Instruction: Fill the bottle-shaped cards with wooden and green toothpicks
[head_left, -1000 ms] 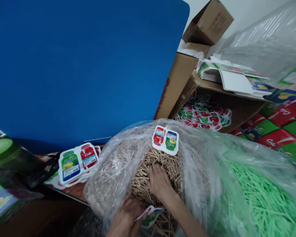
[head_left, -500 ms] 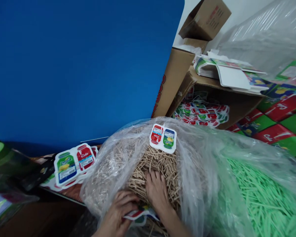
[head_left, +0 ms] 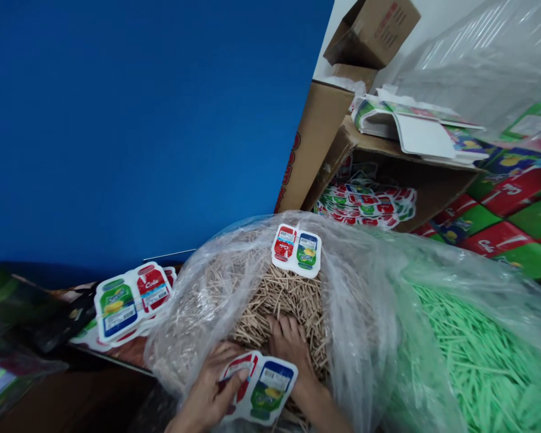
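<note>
My left hand is closed on a die-cut card printed with a red Cola can and a green-and-blue Sprite can. The thumb presses on the card's red half. Beyond the card, my right hand rests on a heap of thin brown sticks in a clear plastic bag. Its fingers are stretched out and slightly apart, with their tips among the sticks; I see nothing held. A matching card lies on the sticks farther up.
More cards are piled at left. Green sticks fill another bag at right. Behind stands a cardboard box holding many cards. A large blue panel rises at back left, and printed cartons are stacked at right.
My left hand has turned the card up so its printed face shows, and raised it over my right wrist. My right hand has stayed on the brown sticks, shifting only slightly.
</note>
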Action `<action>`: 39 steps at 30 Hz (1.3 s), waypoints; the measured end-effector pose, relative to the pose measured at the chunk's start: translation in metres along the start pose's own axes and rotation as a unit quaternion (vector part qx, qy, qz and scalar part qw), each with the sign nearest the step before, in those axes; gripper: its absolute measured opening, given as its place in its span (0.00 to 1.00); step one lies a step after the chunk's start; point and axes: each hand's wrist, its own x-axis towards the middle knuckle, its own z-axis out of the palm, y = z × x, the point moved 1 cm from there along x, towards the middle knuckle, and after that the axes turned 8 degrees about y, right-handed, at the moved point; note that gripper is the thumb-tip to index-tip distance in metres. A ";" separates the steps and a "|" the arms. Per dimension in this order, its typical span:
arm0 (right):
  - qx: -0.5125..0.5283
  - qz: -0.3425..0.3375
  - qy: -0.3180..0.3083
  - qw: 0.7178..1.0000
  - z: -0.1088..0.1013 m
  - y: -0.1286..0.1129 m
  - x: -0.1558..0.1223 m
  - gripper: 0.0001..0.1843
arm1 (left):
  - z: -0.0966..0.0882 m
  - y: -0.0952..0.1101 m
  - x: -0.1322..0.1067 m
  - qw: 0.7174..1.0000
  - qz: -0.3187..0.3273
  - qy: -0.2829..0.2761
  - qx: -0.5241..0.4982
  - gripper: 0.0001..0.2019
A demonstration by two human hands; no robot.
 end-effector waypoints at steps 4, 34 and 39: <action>0.084 0.002 -0.056 0.995 -0.041 0.011 0.003 0.34 | -0.001 0.007 -0.004 1.000 -0.014 0.006 0.006 0.12; -0.105 -0.148 -0.052 0.982 -0.018 -0.019 0.016 0.26 | 0.021 0.013 -0.019 0.995 -0.087 -0.032 0.046 0.18; -0.087 -0.137 -0.020 0.987 -0.004 -0.017 0.011 0.25 | 0.025 0.012 -0.019 0.995 -0.068 -0.032 0.064 0.19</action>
